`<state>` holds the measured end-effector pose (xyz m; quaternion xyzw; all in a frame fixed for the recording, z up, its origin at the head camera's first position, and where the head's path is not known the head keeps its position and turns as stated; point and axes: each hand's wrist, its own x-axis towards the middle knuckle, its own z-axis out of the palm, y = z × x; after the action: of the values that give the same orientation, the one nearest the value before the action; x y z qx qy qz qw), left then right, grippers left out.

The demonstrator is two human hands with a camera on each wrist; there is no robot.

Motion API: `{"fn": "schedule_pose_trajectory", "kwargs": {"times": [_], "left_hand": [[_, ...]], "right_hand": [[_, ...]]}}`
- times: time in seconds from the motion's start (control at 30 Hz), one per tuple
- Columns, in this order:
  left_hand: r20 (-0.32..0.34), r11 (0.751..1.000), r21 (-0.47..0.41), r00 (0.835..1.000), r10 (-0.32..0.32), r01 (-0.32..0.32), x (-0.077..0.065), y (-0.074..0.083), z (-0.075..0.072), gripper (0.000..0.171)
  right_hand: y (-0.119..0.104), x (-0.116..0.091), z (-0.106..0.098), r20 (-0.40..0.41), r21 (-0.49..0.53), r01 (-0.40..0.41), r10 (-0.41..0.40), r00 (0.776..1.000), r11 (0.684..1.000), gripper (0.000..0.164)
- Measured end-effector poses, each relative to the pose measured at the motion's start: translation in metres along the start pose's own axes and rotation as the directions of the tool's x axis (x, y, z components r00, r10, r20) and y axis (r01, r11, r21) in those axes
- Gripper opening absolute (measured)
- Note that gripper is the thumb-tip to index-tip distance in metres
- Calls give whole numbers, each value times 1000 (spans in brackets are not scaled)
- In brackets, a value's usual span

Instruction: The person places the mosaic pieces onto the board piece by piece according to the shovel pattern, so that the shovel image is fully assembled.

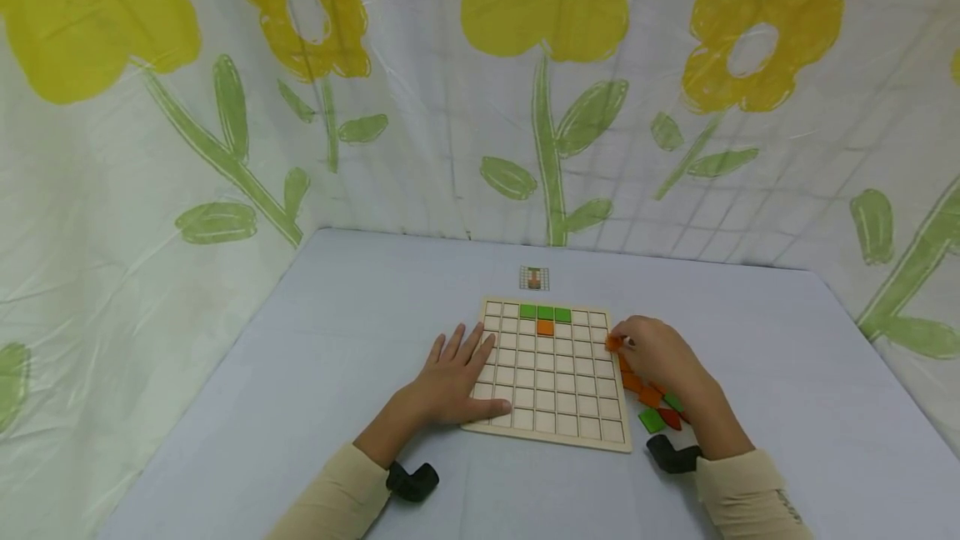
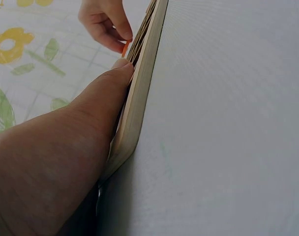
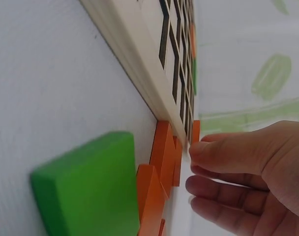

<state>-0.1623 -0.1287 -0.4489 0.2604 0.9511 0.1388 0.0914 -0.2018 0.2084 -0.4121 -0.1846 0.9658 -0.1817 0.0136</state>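
Observation:
A wooden grid board point(image 1: 557, 422) lies on the table, with three green square tiles point(image 1: 545, 312) in its top row and one orange tile point(image 1: 545, 327) below the middle one. My left hand point(image 1: 450, 382) rests on the board's left side, fingers spread and thumb point(image 2: 103, 93) along the near edge. At the right edge, my right hand point(image 1: 663, 352) pinches an orange square tile point(image 1: 614, 343) between thumb and fingers, also seen in the right wrist view. Beside the board under that hand lie loose orange tiles point(image 3: 162, 157), green tiles point(image 3: 90, 191) and a red piece point(image 1: 671, 419).
A small picture card point(image 1: 534, 278) of a gridded pattern lies beyond the board's far edge. The table has a pale cloth point(image 1: 360, 298). Behind it hangs a white curtain point(image 1: 420, 148) with painted yellow flowers. Black wrist-worn devices point(image 1: 412, 483) sit near both cuffs.

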Motion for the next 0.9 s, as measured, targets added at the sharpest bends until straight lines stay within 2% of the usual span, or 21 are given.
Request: {"fn": "schedule_pose_trajectory", "kwargs": {"times": [0.43,0.9], "left_hand": [[-4,1000,3,1000,0,0,-1,0,0,106],[-3,1000,6,1000,-4,4,0,-1,1,106]], "right_hand": [[-13,9,2,13,-18,-3,3,1000,1000,17],[-25,16,6,18,-1,69,-69,997,998,19]]}}
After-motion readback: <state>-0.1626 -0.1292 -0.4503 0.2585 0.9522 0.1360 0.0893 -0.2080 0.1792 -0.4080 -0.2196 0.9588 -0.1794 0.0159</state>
